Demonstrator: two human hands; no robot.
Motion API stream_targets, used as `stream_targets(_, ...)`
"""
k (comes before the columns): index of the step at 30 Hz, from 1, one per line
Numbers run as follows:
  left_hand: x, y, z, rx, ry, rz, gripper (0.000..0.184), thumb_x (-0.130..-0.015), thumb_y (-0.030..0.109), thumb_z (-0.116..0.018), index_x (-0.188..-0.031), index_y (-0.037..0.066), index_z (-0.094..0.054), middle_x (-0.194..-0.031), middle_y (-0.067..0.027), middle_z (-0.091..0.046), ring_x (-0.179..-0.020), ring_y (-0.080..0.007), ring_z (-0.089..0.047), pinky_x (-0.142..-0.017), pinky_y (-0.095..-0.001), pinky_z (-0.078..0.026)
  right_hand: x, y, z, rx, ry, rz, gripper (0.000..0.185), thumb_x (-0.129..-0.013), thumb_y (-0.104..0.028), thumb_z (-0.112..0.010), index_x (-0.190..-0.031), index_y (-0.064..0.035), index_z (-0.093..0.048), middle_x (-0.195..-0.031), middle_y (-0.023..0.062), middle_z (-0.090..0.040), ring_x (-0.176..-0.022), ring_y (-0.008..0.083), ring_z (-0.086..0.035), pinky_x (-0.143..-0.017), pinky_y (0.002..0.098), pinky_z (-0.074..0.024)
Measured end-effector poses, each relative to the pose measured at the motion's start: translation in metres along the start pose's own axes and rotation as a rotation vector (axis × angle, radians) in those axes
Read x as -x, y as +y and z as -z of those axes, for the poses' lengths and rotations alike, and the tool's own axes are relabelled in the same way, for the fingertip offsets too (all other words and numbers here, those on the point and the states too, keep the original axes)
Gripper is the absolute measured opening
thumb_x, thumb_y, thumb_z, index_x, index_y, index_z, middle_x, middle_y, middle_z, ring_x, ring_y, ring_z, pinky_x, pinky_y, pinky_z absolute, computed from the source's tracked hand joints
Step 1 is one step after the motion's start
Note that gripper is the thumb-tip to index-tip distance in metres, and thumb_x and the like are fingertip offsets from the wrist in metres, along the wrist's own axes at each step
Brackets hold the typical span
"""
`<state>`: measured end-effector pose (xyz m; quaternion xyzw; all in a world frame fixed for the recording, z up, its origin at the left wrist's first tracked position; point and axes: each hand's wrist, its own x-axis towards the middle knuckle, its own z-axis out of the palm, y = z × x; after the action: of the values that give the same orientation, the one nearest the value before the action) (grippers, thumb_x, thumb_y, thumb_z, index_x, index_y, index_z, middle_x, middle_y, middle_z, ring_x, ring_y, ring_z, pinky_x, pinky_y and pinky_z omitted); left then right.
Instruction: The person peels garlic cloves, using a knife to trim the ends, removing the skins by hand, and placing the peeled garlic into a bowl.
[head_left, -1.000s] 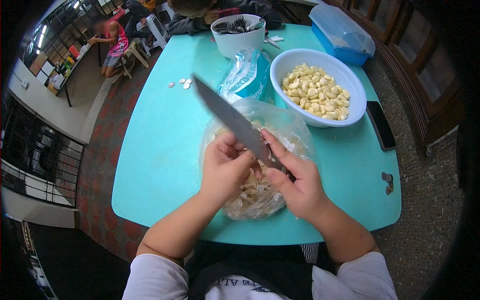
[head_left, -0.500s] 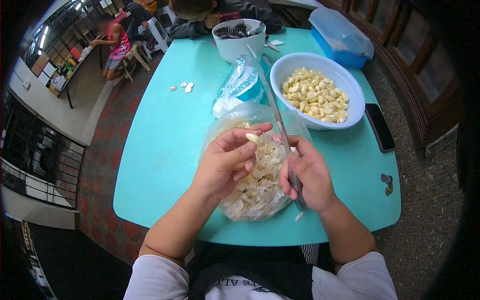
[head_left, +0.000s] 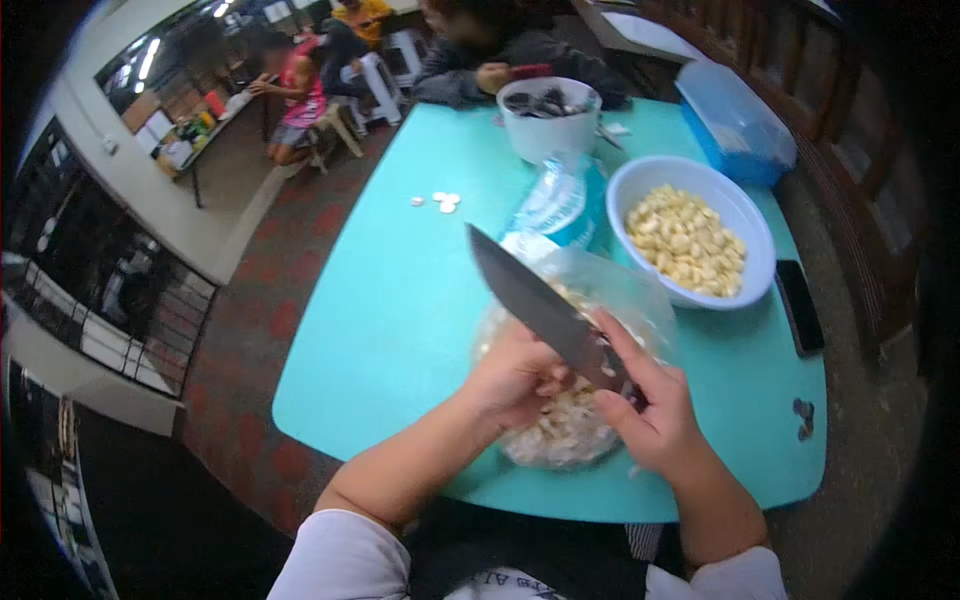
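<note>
Broad-bladed grey steel knife [head_left: 540, 302] slants above a translucent plastic bag [head_left: 642, 288] of papery, cream-coloured garlic skins [head_left: 562, 435] on a turquoise table [head_left: 370, 310], clamped in a person's right hand [head_left: 655, 405]. The left hand [head_left: 515, 378] curls just beside the knife; whether it grips anything, I cannot tell. Pale-yellow peeled garlic cloves [head_left: 690, 240] fill a round, light-blue plastic basin [head_left: 763, 258] nearby.

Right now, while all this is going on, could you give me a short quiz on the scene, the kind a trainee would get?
1. Which hand holds the kitchen knife?
2. True or false: the smartphone lies on the table, to the right of the basin of peeled garlic cloves.
3. Complete: the plastic bag under the blade holds ____.

Key: 1. The right hand. 2. True. 3. Garlic skins.
</note>
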<state>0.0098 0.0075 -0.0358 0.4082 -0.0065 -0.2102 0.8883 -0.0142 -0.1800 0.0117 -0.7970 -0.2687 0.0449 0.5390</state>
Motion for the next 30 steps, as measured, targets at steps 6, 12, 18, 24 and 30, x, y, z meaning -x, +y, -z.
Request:
stream_targets(6, 0.002, 0.007, -0.005, 0.08, -0.036, 0.018, 0.012, -0.083, 0.005, -0.059, -0.095, 0.004, -0.058, -0.081, -0.0017, -0.061, -0.053, -0.0032, -0.043, -0.041, -0.0161, -0.029, -0.002, 0.004, -0.007, -0.046, 0.028, 0.056, 0.06, -0.081, -0.007, -0.057, -0.137, -0.0026, -0.037, -0.102, 0.0208, -0.063, -0.082, 0.022, -0.064, -0.076, 0.0302, -0.0478)
stream_targets(12, 0.004, 0.011, -0.004, 0.109, -0.126, 0.034, 0.013, -0.086, 0.005, -0.058, -0.098, 0.007, -0.058, -0.087, -0.0012, -0.064, -0.055, -0.0023, -0.046, -0.042, -0.0148, -0.029, -0.002, 0.007, -0.008, -0.127, 0.006, 0.011, 0.061, -0.081, -0.006, -0.057, -0.137, -0.001, -0.036, -0.113, 0.0227, -0.059, -0.098, 0.0259, -0.061, -0.087, 0.0307, -0.044)
stream_targets(18, -0.001, 0.008, 0.001, 0.097, -0.133, 0.035, 0.013, -0.086, 0.005, -0.057, -0.099, 0.008, -0.058, -0.084, 0.001, -0.062, -0.052, -0.0012, -0.041, -0.042, -0.0157, -0.028, -0.001, 0.002, -0.006, -0.112, -0.005, -0.006, 0.061, -0.08, -0.007, -0.056, -0.138, -0.0004, -0.035, -0.115, 0.0234, -0.058, -0.099, 0.0246, -0.06, -0.087, 0.0301, -0.0435)
stream_targets(24, -0.001, 0.007, 0.0, 0.13, -0.162, 0.029, 0.012, -0.087, 0.006, -0.056, -0.099, 0.008, -0.058, -0.08, 0.0027, -0.06, -0.049, -0.0009, -0.036, -0.043, -0.0165, -0.028, 0.001, -0.001, -0.005, -0.165, -0.025, -0.064, 0.061, -0.081, -0.01, -0.056, -0.138, 0.0003, -0.035, -0.111, 0.023, -0.059, -0.095, 0.0214, -0.059, -0.088, 0.0306, -0.0422)
stream_targets(30, 0.0, 0.008, -0.001, 0.115, -0.124, 0.059, 0.009, -0.088, 0.007, -0.057, -0.097, 0.008, -0.059, -0.079, 0.0021, -0.06, -0.048, -0.0011, -0.037, -0.042, -0.016, -0.029, 0.001, 0.002, -0.005, -0.186, -0.02, -0.067, 0.059, -0.084, -0.015, -0.055, -0.137, 0.0014, -0.036, -0.107, 0.0242, -0.061, -0.099, 0.024, -0.06, -0.089, 0.0304, -0.0415)
